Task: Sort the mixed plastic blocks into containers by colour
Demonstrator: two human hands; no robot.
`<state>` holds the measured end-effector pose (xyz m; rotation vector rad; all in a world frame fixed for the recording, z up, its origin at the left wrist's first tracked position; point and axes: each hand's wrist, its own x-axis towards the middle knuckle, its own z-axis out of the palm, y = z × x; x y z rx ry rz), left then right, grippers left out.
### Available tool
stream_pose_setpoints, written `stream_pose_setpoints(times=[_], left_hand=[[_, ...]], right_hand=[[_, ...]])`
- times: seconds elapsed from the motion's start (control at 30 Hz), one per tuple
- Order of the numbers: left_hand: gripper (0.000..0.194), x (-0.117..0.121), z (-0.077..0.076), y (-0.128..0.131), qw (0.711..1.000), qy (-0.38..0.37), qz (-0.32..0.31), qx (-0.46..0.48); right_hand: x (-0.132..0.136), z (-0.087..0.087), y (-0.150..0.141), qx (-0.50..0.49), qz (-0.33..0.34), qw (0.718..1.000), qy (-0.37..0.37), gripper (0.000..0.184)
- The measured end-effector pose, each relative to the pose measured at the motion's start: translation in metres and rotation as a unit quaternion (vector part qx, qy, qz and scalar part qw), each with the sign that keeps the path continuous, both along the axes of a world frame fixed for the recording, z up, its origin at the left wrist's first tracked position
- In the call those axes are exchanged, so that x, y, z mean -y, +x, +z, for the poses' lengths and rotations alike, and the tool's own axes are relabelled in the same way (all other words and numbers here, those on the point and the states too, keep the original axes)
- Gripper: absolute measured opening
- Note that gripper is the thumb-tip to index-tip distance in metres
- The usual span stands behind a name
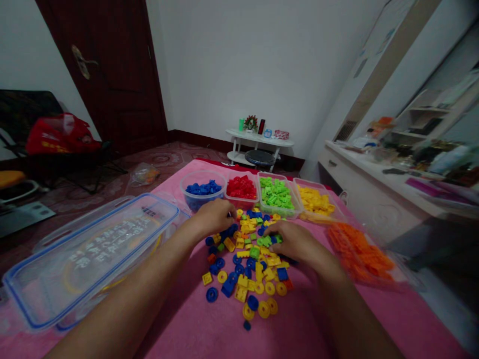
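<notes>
A heap of small plastic building pieces (250, 259), blue, yellow, green and red, lies on a pink cloth (209, 329). My left hand (214, 217) rests on the heap's far left edge, fingers curled down over blue pieces. My right hand (295, 242) sits on the right side of the heap, fingers bent onto green and yellow pieces. What each hand grips is hidden beneath it. Behind the heap stand a round tub of blue pieces (202, 191), a tub of red pieces (241, 188), a tub of green pieces (276, 193) and a tub of yellow pieces (315, 199).
A large clear box with a blue rim (90, 254) lies at the left. A container of orange pieces (359, 252) sits at the right. A white cabinet (366, 199) stands to the right, a small white table (258, 142) by the far wall, a dark door (112, 70) at the left.
</notes>
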<state>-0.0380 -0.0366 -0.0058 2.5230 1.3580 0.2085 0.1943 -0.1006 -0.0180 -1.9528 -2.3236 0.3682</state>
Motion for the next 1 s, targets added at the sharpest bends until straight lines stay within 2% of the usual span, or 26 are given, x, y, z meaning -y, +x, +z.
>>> stream_pose_setpoints(times=[0.1, 0.23, 0.37, 0.47, 0.6, 0.77, 0.83, 0.9, 1.0], left_hand=[[0.026, 0.003, 0.002, 0.000, 0.999, -0.021, 0.008, -0.047], [0.029, 0.009, 0.002, 0.003, 0.993, -0.037, 0.023, -0.105], [0.037, 0.013, -0.002, 0.007, 0.991, -0.034, 0.008, -0.132], [0.037, 0.016, -0.004, 0.010, 0.990, -0.024, -0.007, -0.140], [0.037, 0.015, -0.005, 0.009, 0.991, -0.040, -0.010, -0.124], [0.032, 0.008, -0.006, 0.009, 0.999, -0.046, -0.025, 0.009], [0.024, 0.006, -0.006, 0.010, 0.993, -0.084, -0.020, 0.085], [0.019, 0.005, -0.007, 0.013, 0.970, -0.173, 0.008, 0.174], [0.018, 0.004, -0.009, 0.017, 0.900, -0.299, 0.036, 0.314]], right_hand=[[-0.003, 0.001, 0.009, -0.026, -0.014, 1.000, 0.007, 0.033], [-0.009, -0.006, -0.005, -0.052, -0.037, 0.994, 0.092, 0.027], [-0.021, -0.026, -0.024, -0.066, 0.042, 0.980, 0.182, 0.049], [-0.028, -0.039, -0.032, -0.028, 0.076, 0.980, 0.183, 0.057], [-0.028, -0.040, -0.034, 0.024, 0.042, 0.985, 0.168, 0.041], [-0.025, -0.028, -0.027, -0.031, 0.025, 0.989, 0.141, 0.023], [-0.025, -0.022, -0.022, -0.079, 0.000, 0.989, 0.126, 0.018], [-0.024, -0.012, -0.016, -0.121, -0.030, 0.986, 0.114, 0.018], [-0.016, 0.005, -0.005, -0.134, -0.027, 0.986, 0.094, 0.026]])
